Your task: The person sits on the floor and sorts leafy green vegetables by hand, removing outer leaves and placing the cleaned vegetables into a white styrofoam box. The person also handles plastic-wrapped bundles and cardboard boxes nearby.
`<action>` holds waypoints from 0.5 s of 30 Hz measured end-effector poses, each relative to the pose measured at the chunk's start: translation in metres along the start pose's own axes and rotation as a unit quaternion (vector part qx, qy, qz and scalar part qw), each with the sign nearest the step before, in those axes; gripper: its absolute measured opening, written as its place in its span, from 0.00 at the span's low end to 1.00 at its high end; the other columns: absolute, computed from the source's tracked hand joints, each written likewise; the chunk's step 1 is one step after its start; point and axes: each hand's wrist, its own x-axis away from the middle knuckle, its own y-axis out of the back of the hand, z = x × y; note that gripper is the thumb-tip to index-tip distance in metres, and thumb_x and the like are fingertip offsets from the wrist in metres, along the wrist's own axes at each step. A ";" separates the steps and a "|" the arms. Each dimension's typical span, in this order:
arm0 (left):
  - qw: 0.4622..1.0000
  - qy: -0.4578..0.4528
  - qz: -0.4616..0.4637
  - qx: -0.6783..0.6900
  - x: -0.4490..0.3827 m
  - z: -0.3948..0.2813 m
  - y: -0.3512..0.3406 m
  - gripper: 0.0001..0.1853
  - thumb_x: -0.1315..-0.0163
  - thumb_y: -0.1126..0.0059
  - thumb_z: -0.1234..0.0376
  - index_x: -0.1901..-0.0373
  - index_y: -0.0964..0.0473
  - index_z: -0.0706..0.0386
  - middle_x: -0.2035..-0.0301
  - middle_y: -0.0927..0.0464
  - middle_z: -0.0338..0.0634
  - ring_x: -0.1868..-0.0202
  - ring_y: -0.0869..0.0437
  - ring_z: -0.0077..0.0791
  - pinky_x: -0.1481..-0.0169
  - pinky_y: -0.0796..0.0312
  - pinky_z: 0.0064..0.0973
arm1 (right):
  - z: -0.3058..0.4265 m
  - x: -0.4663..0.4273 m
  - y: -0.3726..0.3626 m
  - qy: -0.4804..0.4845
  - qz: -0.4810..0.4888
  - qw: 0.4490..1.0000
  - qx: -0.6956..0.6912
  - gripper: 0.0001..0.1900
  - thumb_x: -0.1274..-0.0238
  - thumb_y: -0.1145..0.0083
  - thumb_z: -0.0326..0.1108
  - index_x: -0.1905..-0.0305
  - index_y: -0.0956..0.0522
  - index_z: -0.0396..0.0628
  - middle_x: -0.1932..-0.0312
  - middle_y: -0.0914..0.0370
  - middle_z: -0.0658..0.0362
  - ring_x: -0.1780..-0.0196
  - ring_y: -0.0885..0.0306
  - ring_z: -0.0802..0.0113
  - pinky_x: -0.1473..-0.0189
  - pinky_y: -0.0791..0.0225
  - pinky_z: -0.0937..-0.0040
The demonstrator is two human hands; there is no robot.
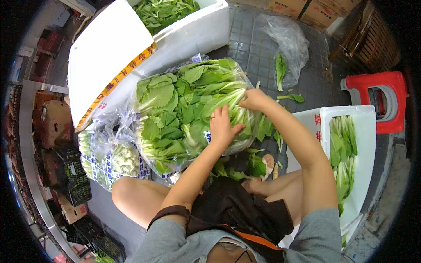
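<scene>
A large clear plastic bag (245,146) lies spread in front of me, heaped with leafy greens (187,98) that have pale stems. My right hand (255,98) reaches to the far right side of the heap, its fingers curled around some pale stems (235,100). Flat on the leaves to its left rests my left hand (223,124), with a ring on one finger and the thumb spread away. At my right, an open white foam box (365,161) holds rows of similar greens (343,141).
Behind the bag stands a foam box (197,37) of greens, its white lid (108,56) leaning in front. Tied vegetable bags (115,157) sit at left. Loose leaves (280,70) and a crumpled plastic bag (286,39) lie on the tiled floor, near a red stool (393,85).
</scene>
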 end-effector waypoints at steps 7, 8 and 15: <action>0.948 0.078 0.071 0.299 -0.020 0.014 0.020 0.23 0.50 0.35 0.62 0.55 0.27 0.65 0.65 0.22 0.49 0.64 0.21 0.36 0.60 0.30 0.29 | 0.009 0.045 0.038 0.132 -0.012 0.960 -0.246 0.14 0.57 0.33 0.34 0.63 0.22 0.40 0.74 0.23 0.60 0.70 0.28 0.75 0.66 0.33 0.74; 0.949 0.036 0.044 0.309 -0.021 0.008 0.024 0.22 0.49 0.36 0.63 0.55 0.27 0.65 0.64 0.22 0.47 0.64 0.21 0.34 0.59 0.30 0.28 | 0.016 0.052 0.042 0.143 -0.045 0.952 -0.267 0.14 0.57 0.33 0.34 0.64 0.21 0.39 0.75 0.23 0.59 0.70 0.28 0.75 0.66 0.32 0.73; 0.936 -0.033 0.102 0.335 -0.006 -0.046 0.099 0.12 0.45 0.44 0.68 0.59 0.27 0.62 0.69 0.23 0.45 0.66 0.22 0.37 0.60 0.31 0.32 | 0.083 0.121 0.096 0.255 -0.112 0.949 -0.146 0.12 0.59 0.34 0.36 0.67 0.21 0.42 0.76 0.24 0.54 0.73 0.27 0.66 0.68 0.33 0.70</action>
